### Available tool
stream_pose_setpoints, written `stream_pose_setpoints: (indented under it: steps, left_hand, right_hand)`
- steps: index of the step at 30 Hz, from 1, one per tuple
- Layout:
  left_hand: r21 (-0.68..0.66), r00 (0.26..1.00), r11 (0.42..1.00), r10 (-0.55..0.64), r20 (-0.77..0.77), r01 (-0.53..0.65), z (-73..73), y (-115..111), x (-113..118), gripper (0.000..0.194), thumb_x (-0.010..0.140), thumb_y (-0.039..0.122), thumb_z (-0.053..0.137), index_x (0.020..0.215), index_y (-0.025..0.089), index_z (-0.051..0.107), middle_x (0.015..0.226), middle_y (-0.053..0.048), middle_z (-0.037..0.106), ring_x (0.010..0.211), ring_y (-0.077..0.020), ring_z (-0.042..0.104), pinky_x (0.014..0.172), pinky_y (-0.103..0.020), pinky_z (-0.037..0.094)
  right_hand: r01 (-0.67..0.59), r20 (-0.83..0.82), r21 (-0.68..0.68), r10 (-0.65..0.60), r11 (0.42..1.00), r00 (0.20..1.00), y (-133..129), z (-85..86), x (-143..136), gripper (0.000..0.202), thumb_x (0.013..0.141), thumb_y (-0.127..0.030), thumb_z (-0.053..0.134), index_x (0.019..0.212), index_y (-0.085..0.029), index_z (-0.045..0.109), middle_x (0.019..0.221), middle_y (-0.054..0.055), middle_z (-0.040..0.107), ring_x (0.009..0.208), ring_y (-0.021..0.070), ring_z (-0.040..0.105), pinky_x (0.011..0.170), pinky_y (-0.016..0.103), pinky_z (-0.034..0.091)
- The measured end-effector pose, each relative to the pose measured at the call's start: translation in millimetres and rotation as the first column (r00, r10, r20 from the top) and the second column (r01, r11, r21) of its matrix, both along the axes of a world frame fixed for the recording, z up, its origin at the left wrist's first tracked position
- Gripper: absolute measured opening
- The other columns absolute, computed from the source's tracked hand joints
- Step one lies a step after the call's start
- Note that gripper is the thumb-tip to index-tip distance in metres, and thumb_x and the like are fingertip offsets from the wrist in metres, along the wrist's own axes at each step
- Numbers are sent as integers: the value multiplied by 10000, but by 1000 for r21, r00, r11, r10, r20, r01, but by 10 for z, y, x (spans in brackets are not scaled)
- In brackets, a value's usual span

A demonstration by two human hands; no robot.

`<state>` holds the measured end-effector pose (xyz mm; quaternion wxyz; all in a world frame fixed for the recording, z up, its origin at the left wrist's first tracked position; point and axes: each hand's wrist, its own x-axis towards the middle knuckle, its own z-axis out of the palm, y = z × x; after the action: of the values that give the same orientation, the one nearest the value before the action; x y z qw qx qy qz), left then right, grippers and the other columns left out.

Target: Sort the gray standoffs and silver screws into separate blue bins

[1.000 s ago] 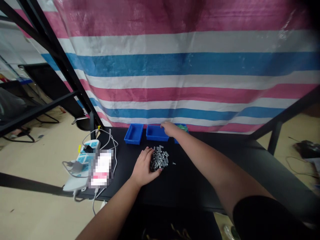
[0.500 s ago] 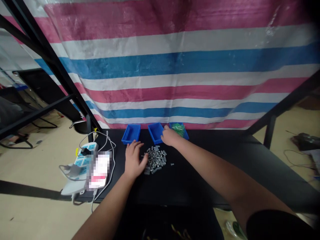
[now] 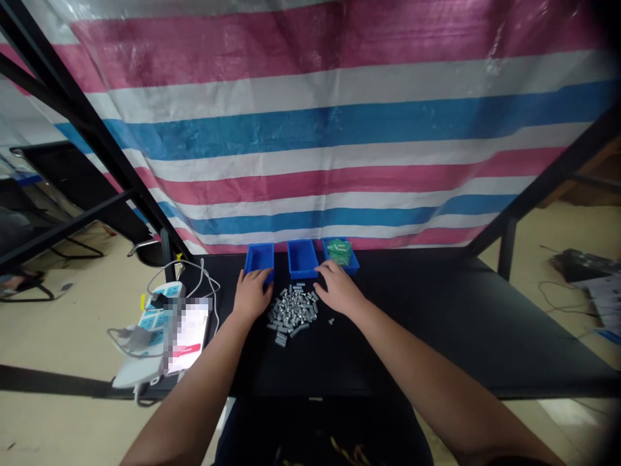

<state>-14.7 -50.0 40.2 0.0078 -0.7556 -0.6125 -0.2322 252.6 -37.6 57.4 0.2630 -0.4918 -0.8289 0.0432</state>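
Note:
My left hand (image 3: 252,294) lies at the near rim of the left blue tray (image 3: 260,254), its fingers apart and touching that edge. Whether the fingertips hook over the rim is hard to see. Beside the near right corner of the middle blue tray (image 3: 301,257), my right hand (image 3: 338,289) is open, thumb and fingers apart, with nothing visible in it. Between both hands lies a heap of small silvery metal cylinders (image 3: 294,310). One small metal piece (image 3: 331,321) sits alone to the right of the heap. The right blue tray (image 3: 355,265) holds a green bag (image 3: 339,252).
At left are a white power strip (image 3: 154,321) with plugs, a phone (image 3: 190,340) with a blurred screen, and loose white cables (image 3: 209,279). A striped sheet (image 3: 320,178) hangs behind the black table (image 3: 436,323). Dark metal frame posts (image 3: 507,249) flank it.
The left and middle trays have turned to sit straighter, the left one closer to the middle one. My left hand has moved up to its tray; my right hand has drawn back toward me.

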Motion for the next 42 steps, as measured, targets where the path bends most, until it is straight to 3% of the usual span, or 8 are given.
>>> stream_pose_setpoints:
  steps: [6, 9, 12, 18, 24, 31, 35, 42]
  left_hand:
    - [12, 998, 998, -65, -6, 65, 26, 45, 241, 383, 945, 297, 528, 1324, 301, 579, 1231, -41, 661, 1192, -248, 570, 1195, -537, 219]
    - [17, 998, 998, -66, 11, 66, 40, 103, 346, 382, 955, 345, 534, 1335, 329, 568, 1283, -39, 635, 1209, -252, 560, 1184, -587, 202]
    - [0, 996, 996, -84, 35, 84, 43, 171, 433, 385, 962, 370, 534, 1346, 362, 560, 1349, -32, 601, 1246, -255, 544, 1176, -634, 172]
    - [-1, 991, 993, -114, 72, 114, 13, 266, 547, 311, 969, 335, 530, 1264, 349, 627, 1351, -32, 614, 1259, -266, 545, 1172, -675, 100]
    - [14, 994, 997, -82, 78, 82, 5, 310, 596, 279, 985, 320, 510, 1222, 327, 658, 1304, -40, 648, 1202, -250, 588, 1193, -617, 109]
    - [41, 984, 984, -173, 50, 171, -25, 336, 536, 305, 1003, 287, 468, 1225, 273, 676, 1268, -38, 662, 1155, -208, 610, 1009, -384, 429]
    - [48, 983, 983, -177, 56, 175, -27, 334, 524, 298, 994, 275, 484, 1215, 262, 683, 1251, -45, 668, 1139, -206, 615, 972, -374, 444]
    - [82, 978, 978, -199, 62, 193, -18, 378, 464, 290, 966, 219, 487, 1181, 228, 681, 1228, -50, 674, 1165, -206, 599, 1101, -405, 382]
  right_hand:
    - [79, -153, 132, -58, 988, 987, -190, -228, 187, 362, 882, -199, 572, 1239, -191, 627, 1181, 113, 558, 1118, 272, 548, 1016, 426, 490]
    - [296, -294, 262, -216, 919, 931, -122, -314, 338, 323, 863, -205, 587, 1175, -199, 668, 1188, 117, 535, 1103, 279, 538, 1033, 461, 462]
    - [503, -394, 249, -388, 828, 833, 12, -431, 501, 335, 834, -255, 632, 1160, -205, 686, 1285, 143, 488, 1139, 318, 528, 1052, 543, 427]
    - [320, -433, 43, -271, 946, 860, 182, -628, 577, 306, 884, -261, 566, 1170, -209, 660, 1342, 146, 490, 1286, 287, 514, 1101, 473, 435]
    - [280, -472, 21, -237, 960, 849, 197, -701, 562, 319, 887, -269, 571, 1195, -234, 650, 1396, 130, 449, 1310, 280, 500, 1079, 475, 465]
    - [263, -493, 31, -215, 964, 843, 172, -735, 599, 281, 871, -235, 574, 1142, -226, 649, 1368, 120, 474, 1265, 266, 533, 1041, 452, 497]
    - [258, -480, 29, -213, 966, 851, 163, -723, 589, 299, 857, -229, 581, 1149, -220, 642, 1371, 127, 471, 1294, 276, 510, 1059, 464, 481]
    - [241, -377, -44, -240, 969, 894, 65, -625, 536, 437, 845, -226, 591, 1281, -258, 608, 1467, 120, 411, 1219, 279, 575, 979, 457, 535]
